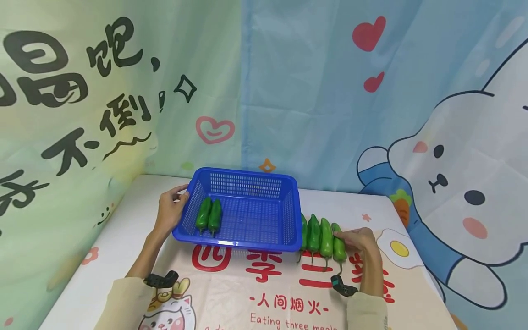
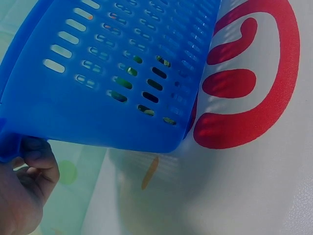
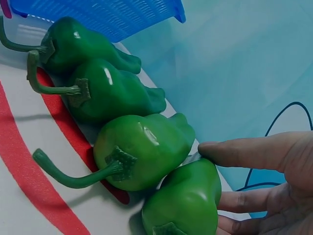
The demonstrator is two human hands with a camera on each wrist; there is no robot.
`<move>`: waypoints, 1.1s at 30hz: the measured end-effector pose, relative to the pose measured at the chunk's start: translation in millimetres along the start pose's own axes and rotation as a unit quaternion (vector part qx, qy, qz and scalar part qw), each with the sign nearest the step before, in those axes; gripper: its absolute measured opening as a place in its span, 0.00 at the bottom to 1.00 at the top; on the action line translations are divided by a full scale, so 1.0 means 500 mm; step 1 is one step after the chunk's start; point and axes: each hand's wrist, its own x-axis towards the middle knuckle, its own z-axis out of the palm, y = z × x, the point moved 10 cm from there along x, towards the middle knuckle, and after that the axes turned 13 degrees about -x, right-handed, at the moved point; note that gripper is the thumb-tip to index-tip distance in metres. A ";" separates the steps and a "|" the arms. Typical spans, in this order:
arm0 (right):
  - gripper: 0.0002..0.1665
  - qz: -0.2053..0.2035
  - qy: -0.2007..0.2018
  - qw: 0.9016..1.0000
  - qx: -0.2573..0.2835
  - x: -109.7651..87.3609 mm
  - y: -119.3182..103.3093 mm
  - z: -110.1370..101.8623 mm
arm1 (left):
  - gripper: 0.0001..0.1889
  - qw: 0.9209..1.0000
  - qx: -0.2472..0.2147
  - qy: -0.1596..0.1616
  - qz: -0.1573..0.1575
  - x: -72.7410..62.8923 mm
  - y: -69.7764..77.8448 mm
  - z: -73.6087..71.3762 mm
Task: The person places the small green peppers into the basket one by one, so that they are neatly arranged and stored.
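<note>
- While the left hand (image 1: 170,211) gripped the left rim of the blue basket (image 1: 253,222), the right hand (image 1: 360,240) grasped the rightmost green pepper (image 1: 339,250), as the head view showed.
- Inside the basket, in that same view, two green peppers (image 1: 203,214) lay side by side near the left wall, stems toward the person.
- Three more peppers (image 1: 314,234) lay in a row on the worktop (image 1: 224,286), between the basket and the grasped pepper; the basket's right rim partly hid the one next to it. Behind stood a backdrop (image 1: 297,101) with a drawn rabbit (image 1: 443,169).
- From the left wrist, the left hand's fingers were curled at the rim, green showed through the slots of the wall, and a red printed character (image 2: 230,83) lay beside the basket.
- From the right wrist, all four peppers of the row were visible, the grasped one cut off by the lower edge; one fingertip touched its upper end, and other fingers lay along its far side.
</note>
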 end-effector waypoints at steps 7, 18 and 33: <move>0.42 -0.026 -0.023 0.999 0.009 0.007 0.006 -0.001 | 0.21 1.000 -0.004 -0.001 -0.001 -0.003 -0.004 -0.001; 0.49 -0.007 -0.048 0.998 0.030 -0.002 0.023 -0.006 | 0.20 1.000 -0.008 -0.008 0.002 0.006 -0.005 0.006; 0.48 -0.036 -0.066 0.992 0.103 -0.026 -0.004 -0.022 | 0.21 1.000 -0.009 -0.003 0.002 0.004 -0.003 0.001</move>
